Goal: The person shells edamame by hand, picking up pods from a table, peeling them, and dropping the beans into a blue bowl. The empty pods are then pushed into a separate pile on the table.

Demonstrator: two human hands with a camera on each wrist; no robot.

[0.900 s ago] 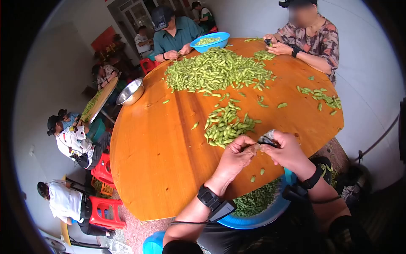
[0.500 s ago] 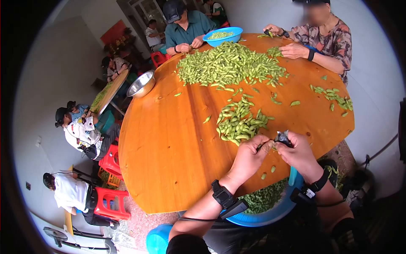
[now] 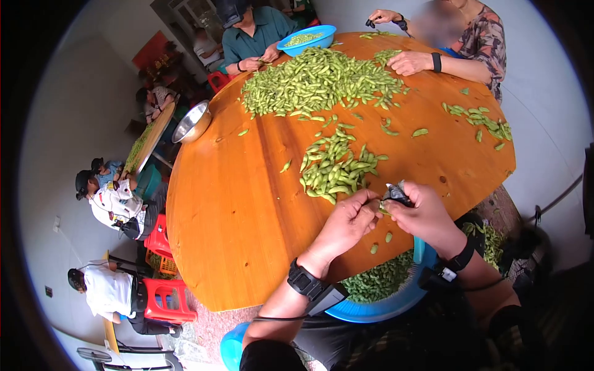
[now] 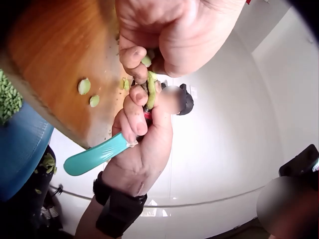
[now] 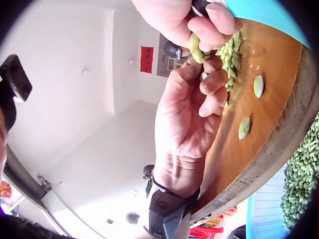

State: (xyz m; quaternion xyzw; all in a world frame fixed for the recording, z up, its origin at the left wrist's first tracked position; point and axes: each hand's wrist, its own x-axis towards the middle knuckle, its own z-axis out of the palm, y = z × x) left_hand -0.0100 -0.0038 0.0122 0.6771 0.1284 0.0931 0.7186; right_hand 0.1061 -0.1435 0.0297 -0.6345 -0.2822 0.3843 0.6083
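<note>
At the near table edge, my left hand point(image 3: 348, 221) and right hand point(image 3: 431, 221) meet. Curled fingers of my right hand grip a tool with a curved teal handle point(image 4: 97, 155) and pinch a green pod point(image 4: 151, 92); the tool's working end is mostly hidden. Fingertips of my left hand point(image 4: 167, 30) hold a small pale green piece point(image 4: 146, 60), largely covered, right beside that pod. The right wrist view shows the pod point(image 5: 195, 48) between both hands' fingertips. Two loose beans point(image 5: 258, 86) lie on the wood, and a small pod pile point(image 3: 337, 168) sits beyond my hands.
A large pod heap point(image 3: 318, 83) covers the far middle of the table point(image 3: 216, 216). A steel bowl point(image 3: 192, 122) stands at its left edge, a blue basin point(image 3: 307, 40) at the back. Below the near edge, a blue basket point(image 3: 396, 303) holds beans. Other people sit around.
My hands have stayed together while the head view shifted. More green shows between my fingertips. The person at the far right has moved the hands apart, one reaching back with a dark object.
</note>
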